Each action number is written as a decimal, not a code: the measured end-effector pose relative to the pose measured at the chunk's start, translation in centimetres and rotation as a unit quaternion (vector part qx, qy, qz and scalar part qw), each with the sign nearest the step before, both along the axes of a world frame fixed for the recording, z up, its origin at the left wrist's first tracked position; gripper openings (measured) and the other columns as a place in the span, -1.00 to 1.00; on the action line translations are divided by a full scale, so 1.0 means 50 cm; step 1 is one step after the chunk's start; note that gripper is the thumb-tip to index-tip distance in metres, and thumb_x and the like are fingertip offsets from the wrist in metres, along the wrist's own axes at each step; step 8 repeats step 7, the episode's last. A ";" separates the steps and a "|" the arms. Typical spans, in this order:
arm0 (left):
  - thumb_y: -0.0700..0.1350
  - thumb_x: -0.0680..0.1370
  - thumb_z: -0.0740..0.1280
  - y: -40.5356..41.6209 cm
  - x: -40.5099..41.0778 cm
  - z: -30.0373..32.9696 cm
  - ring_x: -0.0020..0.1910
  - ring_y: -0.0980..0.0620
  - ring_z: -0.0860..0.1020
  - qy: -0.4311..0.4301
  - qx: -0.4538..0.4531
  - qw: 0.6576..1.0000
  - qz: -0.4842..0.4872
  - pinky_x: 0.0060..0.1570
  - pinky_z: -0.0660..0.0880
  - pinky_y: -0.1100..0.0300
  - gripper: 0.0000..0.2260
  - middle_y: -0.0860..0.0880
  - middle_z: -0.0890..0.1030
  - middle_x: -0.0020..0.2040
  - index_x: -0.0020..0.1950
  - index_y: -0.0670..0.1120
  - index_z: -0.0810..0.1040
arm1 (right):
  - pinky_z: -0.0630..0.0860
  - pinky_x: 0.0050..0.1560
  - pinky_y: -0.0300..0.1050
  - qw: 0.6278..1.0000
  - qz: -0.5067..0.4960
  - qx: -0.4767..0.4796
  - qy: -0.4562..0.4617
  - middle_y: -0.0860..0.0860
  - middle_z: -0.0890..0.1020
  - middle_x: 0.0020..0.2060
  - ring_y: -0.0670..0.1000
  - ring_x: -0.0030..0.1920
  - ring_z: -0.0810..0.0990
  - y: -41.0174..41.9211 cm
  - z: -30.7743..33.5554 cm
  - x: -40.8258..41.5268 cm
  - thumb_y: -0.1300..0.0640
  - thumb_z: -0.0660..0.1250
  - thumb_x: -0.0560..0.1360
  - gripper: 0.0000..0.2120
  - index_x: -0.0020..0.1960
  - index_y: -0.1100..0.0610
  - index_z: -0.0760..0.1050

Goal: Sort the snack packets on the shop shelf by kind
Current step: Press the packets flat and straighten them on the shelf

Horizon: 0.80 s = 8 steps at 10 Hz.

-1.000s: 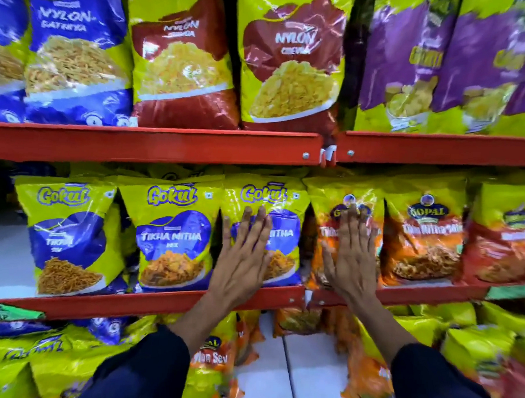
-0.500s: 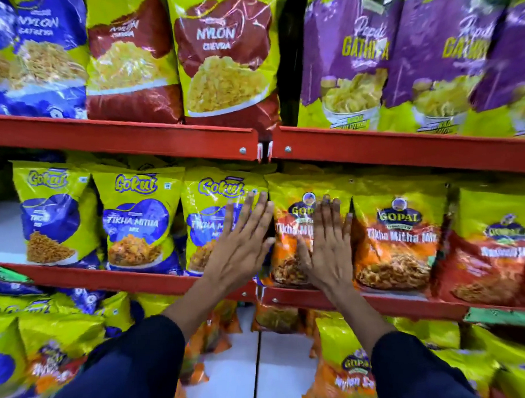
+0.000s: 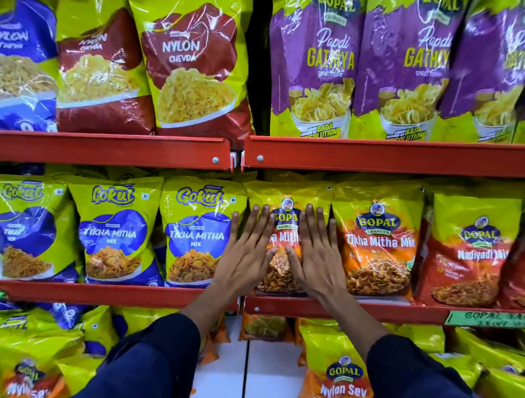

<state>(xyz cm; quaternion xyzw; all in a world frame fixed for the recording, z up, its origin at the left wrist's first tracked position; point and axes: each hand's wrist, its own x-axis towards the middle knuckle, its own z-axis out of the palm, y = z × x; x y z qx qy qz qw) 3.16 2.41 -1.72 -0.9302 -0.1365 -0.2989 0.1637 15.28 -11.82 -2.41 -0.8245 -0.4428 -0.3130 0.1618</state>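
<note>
Two bare hands lie flat, fingers spread and gripping nothing, against one orange-and-yellow Gopal Tikha Mitha Mix plastic packet (image 3: 282, 269) standing upright on the red metal middle shelf (image 3: 340, 310). Left hand (image 3: 246, 255) covers the packet's left edge; right hand (image 3: 316, 255) covers its right side, thumbs nearly meeting. Just left stands a blue-and-yellow Gokul Tikha Mitha Mix packet (image 3: 196, 235); just right, a second orange Gopal Tikha Mitha Mix packet (image 3: 378, 246). Purple Papdi Gathiya bags (image 3: 318, 66) and a maroon Nylon Chevda bag (image 3: 192, 66) occupy the upper shelf.
</note>
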 end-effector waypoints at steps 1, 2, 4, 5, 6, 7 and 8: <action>0.16 0.67 -0.09 -0.007 -0.011 0.011 0.63 -0.09 -0.15 -0.011 0.014 1.000 0.006 0.57 -0.19 -0.25 -0.40 -0.10 -0.09 0.65 0.62 -0.13 -0.07 | -0.03 0.58 0.23 1.000 0.015 0.015 -0.007 0.14 -0.16 0.62 0.10 0.62 -0.21 -0.013 0.012 -0.009 -0.23 -0.08 0.61 -0.26 0.60 0.18 -0.19; 0.15 0.66 -0.10 -0.029 -0.051 0.049 0.64 -0.07 -0.15 -0.067 0.009 0.998 -0.007 0.58 -0.20 -0.20 -0.41 -0.09 -0.06 0.65 0.62 -0.14 -0.03 | -0.02 0.59 0.21 0.996 0.040 0.071 -0.039 0.15 -0.07 0.62 0.12 0.63 -0.14 -0.043 0.043 -0.034 -0.17 0.02 0.61 -0.28 0.60 0.20 -0.10; 0.11 0.65 0.03 -0.080 -0.146 0.228 0.62 -0.08 -0.15 -0.222 0.064 0.971 -0.057 0.58 -0.17 -0.17 -0.42 -0.16 0.08 0.62 0.59 -0.18 0.11 | -0.03 0.59 0.22 0.953 0.039 0.256 -0.160 0.22 0.16 0.57 0.14 0.60 -0.02 -0.094 0.249 -0.131 -0.06 0.16 0.58 -0.32 0.56 0.30 0.10; 0.13 0.64 0.04 -0.095 -0.177 0.334 0.62 -0.12 -0.09 -0.265 0.085 0.960 -0.034 0.57 -0.14 -0.23 -0.39 -0.16 0.03 0.62 0.60 -0.18 0.08 | -0.06 0.59 0.23 0.939 0.008 0.282 -0.198 0.23 0.15 0.57 0.16 0.59 -0.01 -0.112 0.357 -0.174 -0.06 0.17 0.57 -0.30 0.57 0.28 0.08; 0.15 0.64 0.02 -0.099 -0.203 0.395 0.63 -0.16 -0.06 -0.276 0.099 0.956 -0.013 0.57 -0.22 -0.18 -0.38 -0.16 0.00 0.64 0.61 -0.16 0.04 | -0.05 0.58 0.27 0.936 -0.004 0.276 -0.218 0.23 0.13 0.58 0.23 0.60 0.02 -0.112 0.419 -0.202 -0.09 0.17 0.56 -0.27 0.58 0.24 0.02; 0.16 0.64 -0.01 -0.095 -0.222 0.416 0.64 -0.14 -0.06 -0.281 0.090 0.956 0.008 0.58 -0.25 -0.14 -0.38 -0.15 0.03 0.64 0.61 -0.16 0.03 | -0.03 0.56 0.34 0.922 -0.006 0.300 -0.245 0.23 0.20 0.56 0.28 0.58 0.10 -0.132 0.435 -0.202 -0.05 0.22 0.53 -0.28 0.56 0.24 0.09; 0.16 0.64 -0.01 -0.095 -0.222 0.416 0.64 -0.14 -0.06 -0.281 0.090 0.956 0.008 0.58 -0.25 -0.14 -0.38 -0.15 0.03 0.64 0.61 -0.16 0.03 | -0.03 0.56 0.34 0.922 -0.006 0.300 -0.245 0.23 0.20 0.56 0.28 0.58 0.10 -0.132 0.435 -0.202 -0.05 0.22 0.53 -0.28 0.56 0.24 0.09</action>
